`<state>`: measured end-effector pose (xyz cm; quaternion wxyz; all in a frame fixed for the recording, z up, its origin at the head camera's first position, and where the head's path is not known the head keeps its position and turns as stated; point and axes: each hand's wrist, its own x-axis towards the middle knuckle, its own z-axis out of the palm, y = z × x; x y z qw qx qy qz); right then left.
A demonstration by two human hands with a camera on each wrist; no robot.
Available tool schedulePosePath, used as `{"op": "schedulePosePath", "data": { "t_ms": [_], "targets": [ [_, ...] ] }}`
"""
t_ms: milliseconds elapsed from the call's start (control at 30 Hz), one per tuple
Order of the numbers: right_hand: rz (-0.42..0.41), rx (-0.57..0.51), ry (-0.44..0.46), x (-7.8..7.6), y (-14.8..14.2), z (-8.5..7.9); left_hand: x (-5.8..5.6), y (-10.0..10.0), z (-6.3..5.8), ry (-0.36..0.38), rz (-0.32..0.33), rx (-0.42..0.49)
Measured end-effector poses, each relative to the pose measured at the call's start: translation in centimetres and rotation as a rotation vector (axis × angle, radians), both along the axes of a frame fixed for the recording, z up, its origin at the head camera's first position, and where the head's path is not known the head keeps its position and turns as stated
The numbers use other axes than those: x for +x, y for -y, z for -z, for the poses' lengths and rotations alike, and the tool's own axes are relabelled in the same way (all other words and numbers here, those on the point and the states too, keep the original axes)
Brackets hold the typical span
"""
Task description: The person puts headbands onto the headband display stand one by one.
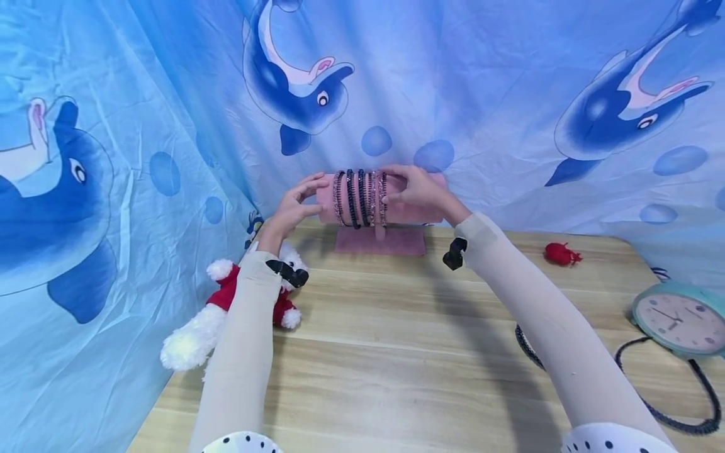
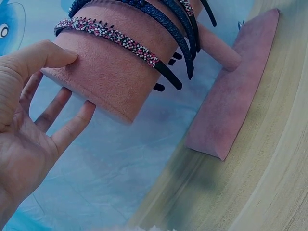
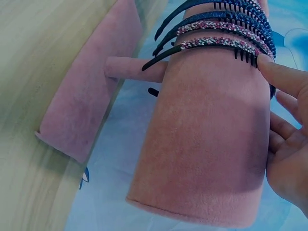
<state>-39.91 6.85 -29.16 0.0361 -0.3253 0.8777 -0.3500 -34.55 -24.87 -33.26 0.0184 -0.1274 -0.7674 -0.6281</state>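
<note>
A pink velvet headband stand [image 1: 416, 211] stands at the back of the table, its wide roll carried on a short post. Several headbands sit side by side around the roll: dark blue ones [image 2: 144, 10] and others studded with pink and white stones. At the roll's left end, my left hand [image 1: 291, 204] holds on, thumb on the velvet and fingertips at the end rim. My right hand [image 1: 421, 189] pinches the rightmost pink-stoned headband [image 3: 209, 43], its thumb at the band's edge. Part of the right fingers is hidden behind the roll.
A white plush toy [image 1: 189, 336] in red lies left, partly behind my left forearm. Rightward are a small red object [image 1: 561, 253], a mint clock [image 1: 676, 318], a dark headband [image 1: 680, 425] and another dark band [image 1: 527, 346] partly under my right forearm. A dolphin-print curtain [image 1: 481, 75] hangs behind.
</note>
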Motion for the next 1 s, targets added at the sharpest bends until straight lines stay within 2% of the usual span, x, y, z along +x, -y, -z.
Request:
{"op": "schedulePosePath", "data": {
  "t_ms": [233, 400, 467, 600, 733, 900, 1000],
  "targets": [
    [-0.015, 0.022, -0.070, 1.0, -1.5, 0.2, 0.0, -0.4, -0.2, -0.008, 0.018, 0.018],
    [-0.099, 0.031, -0.129, 2.6, -3.1, 0.3, 0.1, -0.2, 0.0, -0.009, 0.017, 0.016],
    [-0.140, 0.027, -0.113, 3.4, -4.0, 0.3, 0.1, -0.1, 0.0, -0.004, 0.015, 0.010],
    [-0.134, 0.084, -0.062, 4.9, -6.5, 0.3, 0.1, 0.0, 0.0, 0.000, 0.007, -0.009],
    [-0.155, 0.170, -0.062, 6.5, -9.3, 0.6, 0.2, 0.0, -0.1, 0.003, -0.004, -0.012],
    [-0.202, 0.263, -0.028, 8.3, -13.1, 2.0, 0.1, -0.1, 0.0, 0.003, -0.005, -0.010],
    [-0.190, 0.303, 0.009, 9.4, -15.3, 3.0, 0.1, -0.3, 0.0, 0.004, -0.001, -0.006]
  ]
}}
